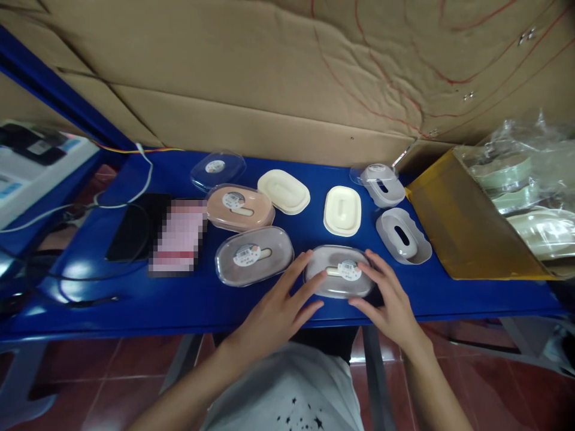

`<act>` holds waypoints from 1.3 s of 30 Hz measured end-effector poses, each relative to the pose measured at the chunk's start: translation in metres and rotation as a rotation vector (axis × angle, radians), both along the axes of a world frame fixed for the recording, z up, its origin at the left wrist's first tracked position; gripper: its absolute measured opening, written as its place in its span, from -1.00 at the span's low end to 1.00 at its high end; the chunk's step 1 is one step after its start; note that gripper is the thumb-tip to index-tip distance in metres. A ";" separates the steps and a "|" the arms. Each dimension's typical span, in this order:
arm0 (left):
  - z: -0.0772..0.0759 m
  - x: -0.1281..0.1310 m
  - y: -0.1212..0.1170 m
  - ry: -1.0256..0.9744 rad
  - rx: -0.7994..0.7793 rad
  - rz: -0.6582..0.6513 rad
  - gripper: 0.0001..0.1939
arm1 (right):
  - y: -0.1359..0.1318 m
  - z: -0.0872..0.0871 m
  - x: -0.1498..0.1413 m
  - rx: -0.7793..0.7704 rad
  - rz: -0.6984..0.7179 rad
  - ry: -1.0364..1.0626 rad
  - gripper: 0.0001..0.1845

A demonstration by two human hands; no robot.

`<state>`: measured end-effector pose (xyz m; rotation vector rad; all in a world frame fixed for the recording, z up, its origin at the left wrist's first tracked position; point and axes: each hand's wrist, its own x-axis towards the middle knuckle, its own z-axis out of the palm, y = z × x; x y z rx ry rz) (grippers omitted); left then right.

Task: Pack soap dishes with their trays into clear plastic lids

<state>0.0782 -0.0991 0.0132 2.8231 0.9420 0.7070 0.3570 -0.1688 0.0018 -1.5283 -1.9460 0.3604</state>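
Observation:
A grey oval box under a clear plastic cover [321,288] lies flat on the table close to me, with a round printed sticker and a cream bar showing in its slot. My left hand [285,302] is at its left end, thumb on the near edge and fingers on the far edge and top. Round the right end curls my right hand [390,299], its thumb at the near edge and fingertips by the sticker. Left of it rests a similar covered grey box [233,266]. Beyond my hands is a cream oval piece [342,224].
On the blue table [179,305] are a peach covered box [215,212], another cream piece [283,188], a clear cover [202,176], and slotted grey pieces [420,248]. A carton [440,221] of plastic-wrapped parts stands right; a pixelated phone-like object [177,236] and cables lie left. Cardboard [224,78] walls the back.

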 end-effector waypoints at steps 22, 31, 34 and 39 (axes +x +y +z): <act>-0.018 0.008 0.007 -0.258 -0.204 -0.028 -0.61 | -0.002 0.001 -0.001 0.145 0.092 -0.375 -0.05; -0.023 0.006 0.006 -0.283 -0.212 -0.028 -0.64 | -0.007 0.000 -0.004 0.193 0.066 -0.434 -0.06; -0.022 0.005 0.006 -0.305 -0.254 -0.039 -0.63 | -0.009 0.000 -0.004 0.206 0.060 -0.420 -0.08; -0.025 0.004 0.008 -0.337 -0.347 -0.038 -0.55 | -0.011 -0.003 -0.006 0.244 0.039 -0.398 -0.11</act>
